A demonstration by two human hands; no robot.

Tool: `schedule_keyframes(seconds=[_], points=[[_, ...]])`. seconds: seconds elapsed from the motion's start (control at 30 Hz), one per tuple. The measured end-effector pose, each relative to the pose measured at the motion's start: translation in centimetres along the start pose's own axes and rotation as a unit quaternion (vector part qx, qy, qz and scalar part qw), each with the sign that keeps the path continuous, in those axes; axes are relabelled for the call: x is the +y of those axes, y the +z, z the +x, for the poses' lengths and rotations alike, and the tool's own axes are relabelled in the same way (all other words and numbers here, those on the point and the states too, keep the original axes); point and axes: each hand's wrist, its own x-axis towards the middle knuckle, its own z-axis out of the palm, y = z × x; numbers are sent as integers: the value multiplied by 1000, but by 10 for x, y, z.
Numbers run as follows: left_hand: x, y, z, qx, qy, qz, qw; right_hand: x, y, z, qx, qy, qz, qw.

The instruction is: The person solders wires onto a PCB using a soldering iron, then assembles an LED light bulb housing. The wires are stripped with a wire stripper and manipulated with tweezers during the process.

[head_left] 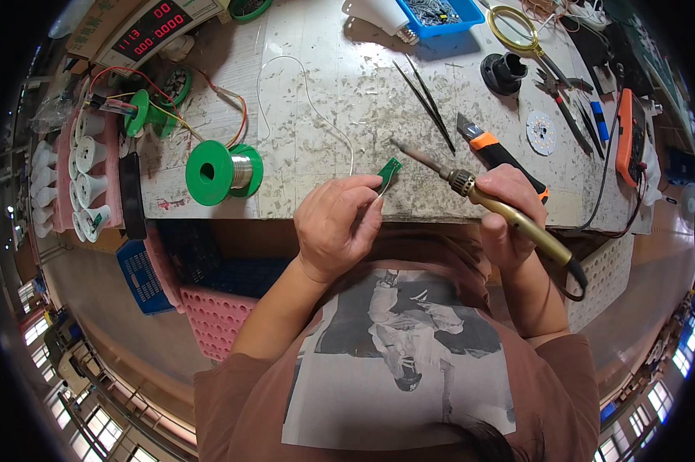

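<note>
Between the thumb and fingers of my left hand (336, 225) is a small green circuit board (389, 174), held just above the table's front edge. A thin pale wire (307, 85) curves over the tabletop and runs down to that hand. My right hand (510, 215) is closed around a soldering iron (509, 217) with a brass-coloured handle. Its dark tip points up and left, close to the board but apart from it. A green spool of solder wire (220, 172) lies on its side left of my left hand.
Black tweezers (428, 104) and an orange-black utility knife (501, 156) lie beyond the iron. Farther right are pliers (563, 108), a round LED board (542, 132), a magnifying glass (514, 31) and an orange multimeter (631, 137). White lamp housings (92, 154) stand in pink foam at left.
</note>
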Motion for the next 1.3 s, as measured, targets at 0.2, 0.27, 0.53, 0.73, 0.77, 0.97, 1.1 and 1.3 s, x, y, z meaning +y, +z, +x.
schedule_keyframes(seconds=[0.2,0.27,0.53,0.73,0.77,0.97,1.1,1.3], points=[[-1,1,-1,-1,3,4,1000,6,-5,-3,-14,31,87,996],[-2,1,-1,7,3,-1,1000,5,-4,-3,-17,38,84,996],[-3,2,0,9,16,5,1000,6,-2,0,-27,57,73,995],[-3,2,1,6,20,17,1000,8,-1,0,-22,58,79,995],[-3,2,1,4,19,21,1000,7,-1,0,-20,61,80,995],[-3,4,1,8,22,29,999,7,-2,0,-15,55,81,995],[-2,4,3,6,18,36,999,8,-3,0,-15,56,80,995],[-2,6,3,11,19,41,999,7,-4,-1,-16,52,79,995]])
